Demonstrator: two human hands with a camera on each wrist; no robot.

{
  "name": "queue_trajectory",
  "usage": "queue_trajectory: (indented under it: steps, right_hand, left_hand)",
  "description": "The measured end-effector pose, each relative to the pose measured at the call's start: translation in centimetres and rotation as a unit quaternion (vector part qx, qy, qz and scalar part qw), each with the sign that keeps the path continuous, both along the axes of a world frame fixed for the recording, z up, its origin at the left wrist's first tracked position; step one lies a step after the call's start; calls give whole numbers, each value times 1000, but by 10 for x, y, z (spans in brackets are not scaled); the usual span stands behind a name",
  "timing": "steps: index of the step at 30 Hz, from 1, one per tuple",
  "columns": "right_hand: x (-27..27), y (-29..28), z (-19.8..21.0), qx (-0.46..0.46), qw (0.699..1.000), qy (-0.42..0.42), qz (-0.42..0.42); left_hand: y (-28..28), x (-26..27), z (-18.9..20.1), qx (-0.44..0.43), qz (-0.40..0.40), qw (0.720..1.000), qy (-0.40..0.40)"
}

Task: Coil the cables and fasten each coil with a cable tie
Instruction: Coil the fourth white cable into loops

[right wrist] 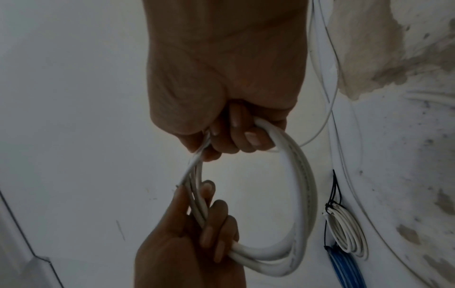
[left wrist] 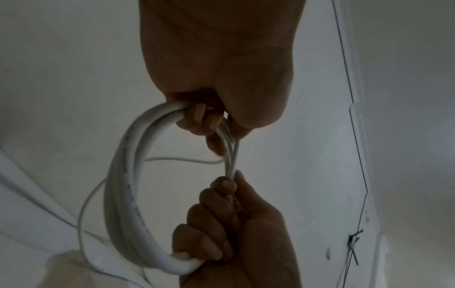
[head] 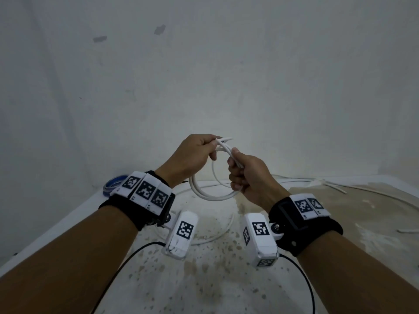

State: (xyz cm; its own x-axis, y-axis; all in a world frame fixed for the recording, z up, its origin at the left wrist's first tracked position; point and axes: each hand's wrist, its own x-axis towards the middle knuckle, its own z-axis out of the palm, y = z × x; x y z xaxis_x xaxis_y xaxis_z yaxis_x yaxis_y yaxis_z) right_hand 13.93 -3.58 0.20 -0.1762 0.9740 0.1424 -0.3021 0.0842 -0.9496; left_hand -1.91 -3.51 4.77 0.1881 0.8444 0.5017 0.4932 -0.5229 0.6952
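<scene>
A coil of thick white cable hangs in the air above the table, held between both hands. My left hand grips the top of the coil with fingers curled round the bunched strands. My right hand grips the coil a little lower, on its right side, fingers wrapped round it. Thinner white strands run straight from one fist to the other. A thin white tail trails across the loop. I cannot tell whether a cable tie is among the strands.
On the stained white table, a loose white cable lies below the hands. A blue coil sits at the back left, beside a white coil fastened with a black tie. White strips lie at the back right. A wall stands close behind.
</scene>
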Motion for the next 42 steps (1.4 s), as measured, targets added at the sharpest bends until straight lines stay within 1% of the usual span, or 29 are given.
queue_trajectory:
  steps: [3, 4, 6, 7, 8, 9, 10, 11, 13, 14, 16, 17, 18, 19, 22, 23, 24, 25, 26, 27, 29, 30, 31, 33, 34, 35, 37, 40, 42]
  right_hand:
    - [-7, -3, 0, 26, 999, -20, 3]
    - [-8, -4, 0, 33, 999, -29, 10]
    - [-11, -6, 1, 45, 997, -51, 19]
    - [-12, -6, 3, 57, 996, -72, 6]
    - [-12, -2, 4, 77, 991, -106, -33]
    - [-11, 3, 5, 104, 979, -149, -95]
    - [-10, 9, 7, 140, 957, -196, -159]
    - [-9, 14, 10, 182, 934, -242, -190]
    - [-7, 20, 21, 258, 895, -329, -154]
    - [-6, 21, 26, 281, 875, -370, -137]
    - [-3, 23, 37, 310, 845, -409, -147]
    - [1, 23, 43, 318, 840, -410, -159]
    - [4, 23, 47, 319, 842, -403, -164]
    - [5, 23, 49, 310, 858, -380, -156]
    - [4, 16, 47, 227, 935, -261, -78]
    - [3, 15, 44, 196, 952, -226, -58]
    - [3, 14, 42, 173, 963, -202, -48]
    - [3, 16, 41, 158, 968, -192, -47]
    - [3, 17, 38, 153, 966, -202, -52]
    - [3, 20, 36, 162, 955, -239, -63]
    - [2, 24, 30, 204, 917, -336, -72]
    - [1, 24, 28, 217, 911, -347, -48]
    - [-2, 23, 27, 214, 924, -318, -4]
    - [-8, 20, 27, 163, 963, -194, 93]
    - [-11, 18, 28, 137, 972, -142, 125]
    - [-15, 17, 28, 116, 977, -115, 140]
    - [-21, 15, 28, 86, 982, -106, 131]
    - [-28, 16, 26, 69, 990, -99, 68]
    - [-30, 18, 24, 71, 994, -81, 38]
  left_hand:
    - [-2, 1, -3, 67, 46, 996, 32]
    - [-1, 0, -5, 87, 63, 994, 34]
    - [1, -5, -6, 93, 73, 993, 17]
    - [3, -8, -6, 88, 70, 994, 3]
    - [4, -11, -6, 84, 67, 994, -10]
    - [4, -12, -6, 81, 63, 995, -16]
    - [4, -14, -5, 79, 56, 995, -14]
    - [2, -15, -4, 79, 46, 996, -7]
    - [0, -17, -1, 86, 29, 996, 16]
    - [0, -19, 0, 94, 29, 995, 27]
    - [3, -24, 1, 115, 58, 991, 32]
    - [5, -27, 2, 123, 82, 989, 23]
    - [7, -30, 2, 129, 104, 986, 11]
    - [9, -32, 3, 134, 122, 984, -1]
    - [14, -34, 3, 143, 135, 980, -31]
    - [14, -34, 3, 146, 130, 980, -42]
    - [15, -33, 2, 148, 123, 980, -55]
    - [14, -32, 2, 147, 115, 980, -70]
    - [14, -32, 1, 144, 107, 980, -86]
    - [15, -32, 1, 140, 98, 980, -100]
    - [16, -33, -1, 134, 83, 980, -120]
    - [16, -33, -2, 132, 78, 981, -122]
    - [16, -33, -2, 129, 74, 981, -121]
    - [16, -33, -4, 130, 75, 982, -117]
    - [16, -33, -4, 131, 78, 981, -117]
    - [17, -33, -4, 134, 79, 981, -119]
    - [18, -32, -5, 147, 78, 980, -112]
    - [19, -28, -8, 165, 87, 978, -93]
    - [18, -24, -10, 148, 97, 981, -79]
